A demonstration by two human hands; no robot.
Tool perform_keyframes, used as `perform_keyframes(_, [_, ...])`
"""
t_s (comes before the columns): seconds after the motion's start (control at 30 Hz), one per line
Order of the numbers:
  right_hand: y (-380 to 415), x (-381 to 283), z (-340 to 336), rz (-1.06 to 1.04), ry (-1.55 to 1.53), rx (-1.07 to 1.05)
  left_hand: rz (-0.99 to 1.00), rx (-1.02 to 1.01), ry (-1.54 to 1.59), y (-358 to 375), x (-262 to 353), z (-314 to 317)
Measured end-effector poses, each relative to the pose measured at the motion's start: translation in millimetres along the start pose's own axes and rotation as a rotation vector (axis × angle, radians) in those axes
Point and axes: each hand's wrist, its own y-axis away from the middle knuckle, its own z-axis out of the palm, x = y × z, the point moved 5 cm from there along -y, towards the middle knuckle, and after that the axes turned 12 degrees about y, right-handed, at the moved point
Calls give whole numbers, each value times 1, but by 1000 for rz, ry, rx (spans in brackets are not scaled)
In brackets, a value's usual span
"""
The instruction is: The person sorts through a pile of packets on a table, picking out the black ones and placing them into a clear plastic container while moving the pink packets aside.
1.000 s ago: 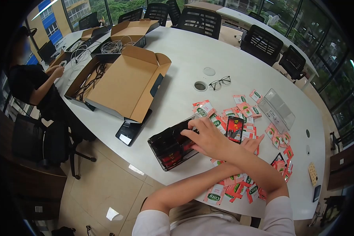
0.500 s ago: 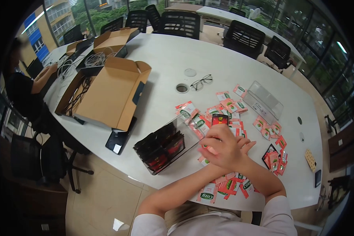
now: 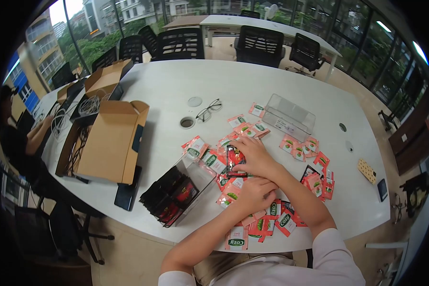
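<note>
My right hand (image 3: 255,156) grips a black-and-red sachet (image 3: 234,159), its thumb and fingers on the sachet's edges, above scattered pink-and-white Cozy sachets (image 3: 214,162). Just below it, my left hand (image 3: 257,194) has its fingers curled in over the sachet pile, against the right wrist; whatever it holds is hidden. Left of the hands stands a clear plastic box (image 3: 199,177), tilted in view, with several black sachets (image 3: 169,198) packed upright inside. More pink sachets (image 3: 237,238) lie near the table's front edge, some overlapping.
A clear plastic lid (image 3: 289,117) lies behind the sachets. Glasses (image 3: 209,110) rest by a round cable hole (image 3: 187,122). An open cardboard box (image 3: 107,143) and a black phone (image 3: 127,190) are on the left. A seated person (image 3: 21,138) works at far left. A yellow phone case (image 3: 367,170) lies right.
My right hand has moved forward and come down, its fingers now spread over the black-and-red sachet. My left hand has drawn back from under the right wrist and curled. The view has turned right.
</note>
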Motion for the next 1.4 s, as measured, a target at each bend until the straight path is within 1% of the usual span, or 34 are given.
perform_keyframes(0.03, [0,1,-6,33,5,-3,2,21,-3,-2,0,-2])
perform_keyframes(0.07, [2,5,-12,14,-24,173,2,38,0,-4,0,-5])
perform_keyframes(0.1, [3,13,-14,83,-194,129,-2,52,9,-3,-1,-8])
perform_keyframes(0.17, [13,29,-21,231,-548,50,-92,129,-50,4,-8,-19])
perform_keyframes(0.2, [21,30,-32,255,-667,130,-106,240,-160,4,-3,-26])
perform_keyframes(0.23, [30,34,-38,293,-716,131,-113,353,-274,1,4,-34])
perform_keyframes(0.3, [47,41,-49,349,-816,136,-40,494,-293,-3,7,-48])
perform_keyframes(0.33, [55,40,-51,351,-963,64,-130,466,-79,-7,0,-50])
perform_keyframes(0.4, [68,36,-55,289,-1056,94,-318,406,338,-14,-15,-47])
perform_keyframes(0.43, [73,31,-57,252,-1100,105,-448,327,640,-14,-29,-39])
perform_keyframes(0.47, [78,27,-62,283,-1106,109,-585,288,948,-9,-32,-30])
perform_keyframes(0.5, [83,28,-61,291,-1031,118,-721,243,1253,-7,-27,-20])
perform_keyframes(0.57, [91,31,-58,306,-884,134,-985,173,1185,16,-32,-4])
perform_keyframes(0.6, [96,32,-60,342,-818,92,-1114,137,1142,21,-32,2])
perform_keyframes(0.7, [108,50,-72,299,-712,166,-1197,123,1155,19,-24,7])
perform_keyframes(0.73, [116,62,-74,361,-682,130,-1153,144,1230,15,-24,5])
perform_keyframes(0.83, [148,92,-87,516,-330,125,-1048,318,1347,8,-27,-1])
perform_keyframes(0.93, [190,118,-83,542,266,172,-1007,314,1484,4,-29,-3])
perform_keyframes(1.03, [220,143,-65,740,117,68,-988,300,1564,5,-31,-1])
perform_keyframes(1.13, [226,146,-61,742,173,83,-967,278,1631,3,-25,2])
perform_keyframes(1.23, [220,143,-64,758,34,91,-947,228,1659,-2,-21,6])
perform_keyframes(1.4, [221,149,-60,768,-34,123,-947,245,1647,-1,-23,7])
